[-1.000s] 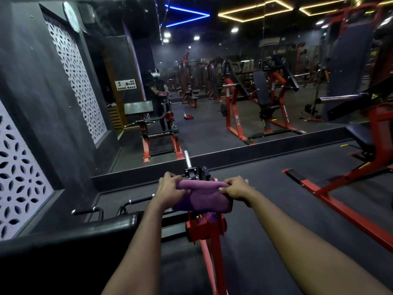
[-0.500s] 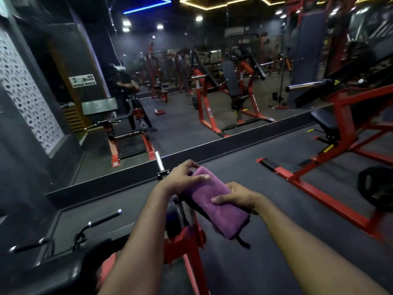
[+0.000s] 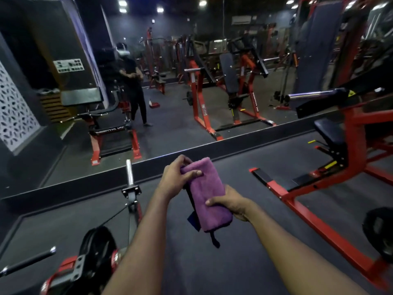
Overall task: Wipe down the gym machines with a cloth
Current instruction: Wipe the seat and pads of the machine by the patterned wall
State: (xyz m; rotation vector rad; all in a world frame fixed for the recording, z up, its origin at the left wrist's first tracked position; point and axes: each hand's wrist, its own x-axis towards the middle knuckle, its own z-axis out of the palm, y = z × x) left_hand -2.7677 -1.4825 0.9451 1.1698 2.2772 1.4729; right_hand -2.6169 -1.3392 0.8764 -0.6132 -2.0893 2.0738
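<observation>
A folded purple cloth (image 3: 207, 192) hangs in the air over the dark floor, held between both hands. My left hand (image 3: 177, 176) grips its far end, thumb across the top. My right hand (image 3: 230, 204) grips its near end from the right side. A dark strap dangles under the cloth. The red and black machine (image 3: 93, 265) with a chrome bar (image 3: 129, 171) lies low at the lower left, apart from the cloth. A second red-framed machine (image 3: 350, 133) with a black seat stands at the right.
A wall mirror (image 3: 170, 92) ahead reflects a person and several red machines. A black ledge (image 3: 234, 141) runs along its base. A black weight plate (image 3: 380, 231) sits at the far right. A patterned white panel (image 3: 12, 111) covers the left wall.
Both hands have lifted the cloth off the machine's top and carried it to the right, turning it lengthwise. The view has swung right, leaving the first machine at the lower left.
</observation>
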